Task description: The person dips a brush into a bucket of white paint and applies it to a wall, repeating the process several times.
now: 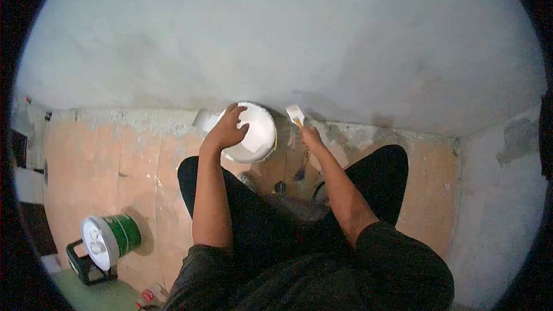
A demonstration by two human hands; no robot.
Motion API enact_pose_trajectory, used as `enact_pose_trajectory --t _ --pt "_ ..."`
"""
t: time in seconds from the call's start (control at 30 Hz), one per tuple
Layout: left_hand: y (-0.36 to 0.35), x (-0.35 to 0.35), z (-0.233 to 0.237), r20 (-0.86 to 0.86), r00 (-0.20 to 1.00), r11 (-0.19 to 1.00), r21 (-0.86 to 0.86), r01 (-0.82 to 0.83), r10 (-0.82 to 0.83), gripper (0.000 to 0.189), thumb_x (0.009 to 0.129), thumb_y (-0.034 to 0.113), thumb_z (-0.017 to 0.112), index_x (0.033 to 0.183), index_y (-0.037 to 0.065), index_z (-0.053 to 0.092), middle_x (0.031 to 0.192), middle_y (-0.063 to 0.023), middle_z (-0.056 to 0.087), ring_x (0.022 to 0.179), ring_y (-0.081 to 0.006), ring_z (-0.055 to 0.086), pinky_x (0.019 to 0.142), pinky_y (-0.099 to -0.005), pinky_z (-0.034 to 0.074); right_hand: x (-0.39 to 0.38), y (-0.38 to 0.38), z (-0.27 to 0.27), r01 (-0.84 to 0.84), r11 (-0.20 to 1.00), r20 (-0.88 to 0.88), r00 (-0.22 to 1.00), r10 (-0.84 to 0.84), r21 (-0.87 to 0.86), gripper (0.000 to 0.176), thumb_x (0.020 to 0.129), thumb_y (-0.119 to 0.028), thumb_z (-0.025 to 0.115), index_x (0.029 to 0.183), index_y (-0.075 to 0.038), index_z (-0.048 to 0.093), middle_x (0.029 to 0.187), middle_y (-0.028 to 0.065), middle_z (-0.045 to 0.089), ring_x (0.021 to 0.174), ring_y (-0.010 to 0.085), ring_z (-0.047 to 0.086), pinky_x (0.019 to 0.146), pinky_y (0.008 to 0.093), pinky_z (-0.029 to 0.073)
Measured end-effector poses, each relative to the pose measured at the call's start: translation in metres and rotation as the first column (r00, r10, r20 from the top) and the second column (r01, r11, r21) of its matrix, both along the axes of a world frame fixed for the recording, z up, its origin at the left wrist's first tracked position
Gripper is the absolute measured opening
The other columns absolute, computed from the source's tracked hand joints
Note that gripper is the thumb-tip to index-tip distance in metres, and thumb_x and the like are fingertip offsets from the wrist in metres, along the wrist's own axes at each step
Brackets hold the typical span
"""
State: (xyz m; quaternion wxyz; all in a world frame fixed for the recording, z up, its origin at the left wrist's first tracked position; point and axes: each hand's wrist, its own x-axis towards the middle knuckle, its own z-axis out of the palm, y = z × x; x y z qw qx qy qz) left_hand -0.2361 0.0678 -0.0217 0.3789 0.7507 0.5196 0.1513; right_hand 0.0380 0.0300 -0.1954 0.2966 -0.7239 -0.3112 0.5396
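My left hand (229, 129) is over the left part of a round bucket (272, 148) holding white paint or paste, its fingers apart and nothing in them. Whether it touches the rim is not clear. To the right of the bucket, my right hand (311, 136) grips the handle of a brush (295, 114); the white-coated head points up toward the wall. A flat grey piece (205, 120) sits at the bucket's left side. Below my right hand, a dark-ended tool (300, 173) lies on the floor.
The grey-white wall (276, 34) rises ahead, and another wall (507, 196) stands at the right. A green and white bucket (125, 234) is at the lower left, beside a black frame (86, 270). My bent knees flank the work area over the tan floor (138, 164).
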Motion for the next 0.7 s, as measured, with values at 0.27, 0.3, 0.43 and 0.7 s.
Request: enact_pose_trajectory --t 0.27,0.3,0.43,0.7 --pt "-0.002 -0.038 -0.021 -0.04 0.986 0.986 0.043 -0.159 0.16 0.052 0.08 0.019 0.058 0.124 -0.003 0.042 0.133 -0.025 0.036 0.116 -0.0398 0.045 0.098 -0.0395 0.038 -0.062 0.022 0.007 -0.419 0.876 0.223 0.902 0.37 0.241 0.019 0.082 -0.022 0.057 0.084 -0.003 0.06 0.062 0.0062 0.056 0.053 0.0162 0.053 0.049 0.0327 0.042" --pt "0.001 -0.035 -0.023 -0.029 0.985 0.984 0.041 -0.171 0.172 0.052 0.08 0.019 0.058 0.124 -0.003 0.042 0.133 -0.025 0.036 0.116 -0.0398 0.045 0.098 -0.0395 0.038 -0.063 0.03 0.001 -0.537 0.807 0.431 0.806 0.406 0.245 0.021 0.081 -0.022 0.058 0.085 -0.002 0.063 0.065 0.0089 0.06 0.058 0.0191 0.057 0.054 0.0351 0.046" --pt "0.001 -0.028 -0.015 0.001 0.982 0.982 -0.034 -0.187 0.188 0.053 0.079 0.02 0.058 0.124 -0.003 0.043 0.132 -0.0255 0.037 0.121 -0.0401 0.039 0.101 -0.0396 0.035 -0.083 0.039 -0.014 -0.583 0.812 0.542 0.672 0.505 -0.034 0.026 0.079 -0.026 0.06 0.093 -0.004 0.067 0.075 0.0158 0.064 0.073 0.0313 0.063 0.066 0.0406 0.049" --pt "0.007 -0.033 -0.017 0.027 0.979 0.977 -0.073 -0.2 0.202 0.05 0.079 0.02 0.058 0.122 -0.003 0.044 0.13 -0.0255 0.039 0.115 -0.0415 0.046 0.097 -0.0417 0.039 -0.101 0.048 -0.079 -0.631 0.736 0.661 0.665 0.348 0.246 0.026 0.075 -0.028 0.066 0.078 -0.002 0.062 0.079 0.0191 0.063 0.077 0.0364 0.062 0.07 0.0456 0.049"
